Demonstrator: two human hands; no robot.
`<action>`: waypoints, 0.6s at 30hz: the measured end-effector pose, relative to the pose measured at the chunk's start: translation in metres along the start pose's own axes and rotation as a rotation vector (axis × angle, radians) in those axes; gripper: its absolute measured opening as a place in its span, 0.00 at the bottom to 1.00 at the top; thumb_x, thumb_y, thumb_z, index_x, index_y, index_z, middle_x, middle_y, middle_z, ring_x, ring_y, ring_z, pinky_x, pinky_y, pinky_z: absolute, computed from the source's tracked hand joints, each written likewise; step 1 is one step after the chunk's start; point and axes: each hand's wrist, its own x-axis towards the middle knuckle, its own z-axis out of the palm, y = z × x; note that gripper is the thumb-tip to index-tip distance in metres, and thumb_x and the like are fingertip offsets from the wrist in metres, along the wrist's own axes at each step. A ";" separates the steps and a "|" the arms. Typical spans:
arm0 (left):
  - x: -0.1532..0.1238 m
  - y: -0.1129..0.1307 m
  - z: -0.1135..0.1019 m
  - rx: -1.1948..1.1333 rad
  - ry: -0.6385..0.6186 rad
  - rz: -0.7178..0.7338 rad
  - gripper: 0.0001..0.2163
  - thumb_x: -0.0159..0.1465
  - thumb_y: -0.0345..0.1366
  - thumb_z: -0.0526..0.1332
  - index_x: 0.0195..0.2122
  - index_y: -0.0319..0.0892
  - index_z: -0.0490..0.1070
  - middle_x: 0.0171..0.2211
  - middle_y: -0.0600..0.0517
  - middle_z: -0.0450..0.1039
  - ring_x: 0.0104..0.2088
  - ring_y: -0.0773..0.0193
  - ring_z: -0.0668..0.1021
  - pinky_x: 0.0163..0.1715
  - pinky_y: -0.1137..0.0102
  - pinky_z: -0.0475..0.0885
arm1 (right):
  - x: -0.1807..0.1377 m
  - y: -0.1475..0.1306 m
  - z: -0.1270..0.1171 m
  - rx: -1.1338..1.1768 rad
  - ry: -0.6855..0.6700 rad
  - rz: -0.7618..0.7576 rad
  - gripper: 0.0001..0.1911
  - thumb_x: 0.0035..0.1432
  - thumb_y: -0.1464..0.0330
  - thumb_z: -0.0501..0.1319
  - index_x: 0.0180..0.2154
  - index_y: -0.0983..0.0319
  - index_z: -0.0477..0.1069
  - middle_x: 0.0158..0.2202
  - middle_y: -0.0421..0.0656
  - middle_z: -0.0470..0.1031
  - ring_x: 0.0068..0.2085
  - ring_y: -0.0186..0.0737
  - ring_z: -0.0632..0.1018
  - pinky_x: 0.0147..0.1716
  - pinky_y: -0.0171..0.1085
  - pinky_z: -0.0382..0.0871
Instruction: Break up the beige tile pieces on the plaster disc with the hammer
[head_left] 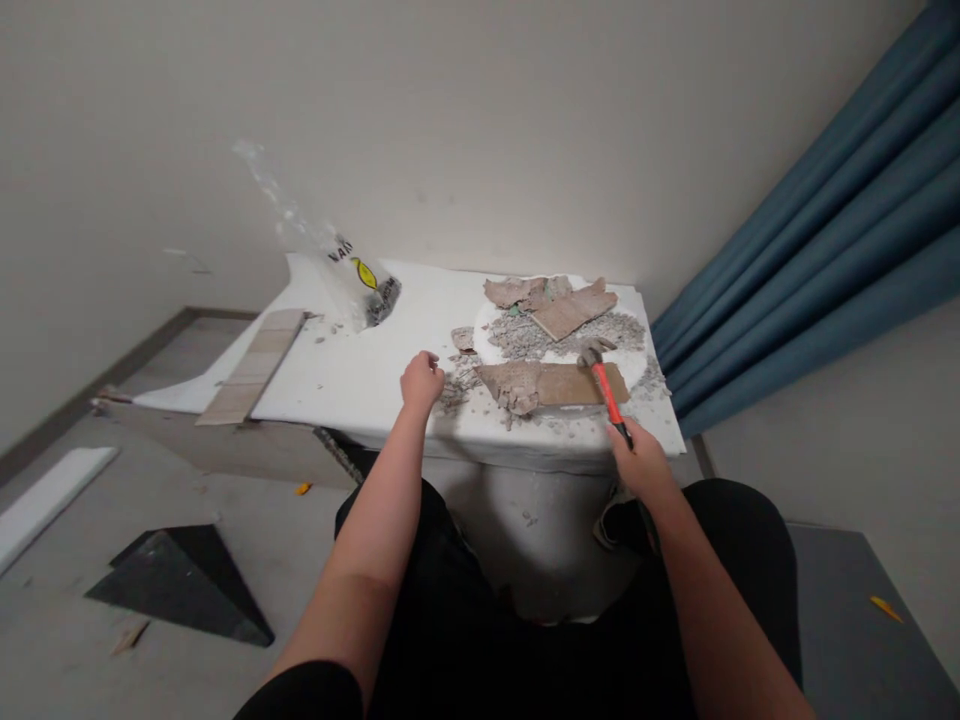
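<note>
My right hand (pixel 640 457) grips a claw hammer (pixel 609 395) by its red and black handle. The hammer's head lies over a flat brown board (pixel 574 384), whose left part is covered in rough, crumbling grey material. Behind that board, more broken pieces (pixel 574 310) rest on grey rubble (pixel 517 338) spread over a round white plate (pixel 486 345). My left hand (pixel 422 383) is curled closed above the white tabletop, left of the board and near loose crumbs (pixel 452 388). Whatever its fingers may hold is too small or hidden to make out.
A clear plastic bag (pixel 330 255) with dark contents stands at the back left of the white-covered table (pixel 375 400). A wood-look plank (pixel 253 368) lies across its left end. Blue curtains (pixel 817 220) hang at right. On the floor sit a folded dark sheet (pixel 184 580) and white foam (pixel 52 500).
</note>
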 end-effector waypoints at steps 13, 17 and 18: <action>-0.005 0.003 0.031 0.494 -0.351 0.214 0.12 0.63 0.32 0.56 0.43 0.43 0.78 0.47 0.39 0.76 0.48 0.50 0.79 0.45 0.63 0.72 | -0.001 0.025 0.004 0.071 -0.039 0.119 0.16 0.62 0.54 0.51 0.38 0.58 0.68 0.23 0.40 0.68 0.28 0.45 0.71 0.29 0.39 0.61; -0.008 0.015 0.042 0.484 -0.369 0.259 0.14 0.62 0.29 0.55 0.45 0.41 0.77 0.49 0.39 0.75 0.49 0.51 0.78 0.46 0.63 0.71 | 0.000 0.026 0.005 0.083 -0.037 0.104 0.17 0.62 0.53 0.51 0.38 0.59 0.68 0.24 0.40 0.68 0.28 0.45 0.72 0.29 0.39 0.62; -0.009 0.016 0.044 0.485 -0.368 0.253 0.14 0.62 0.28 0.54 0.45 0.40 0.77 0.49 0.38 0.75 0.48 0.50 0.79 0.46 0.62 0.71 | 0.001 0.027 0.005 0.085 -0.037 0.101 0.17 0.62 0.53 0.51 0.37 0.59 0.68 0.24 0.40 0.69 0.28 0.45 0.72 0.30 0.39 0.62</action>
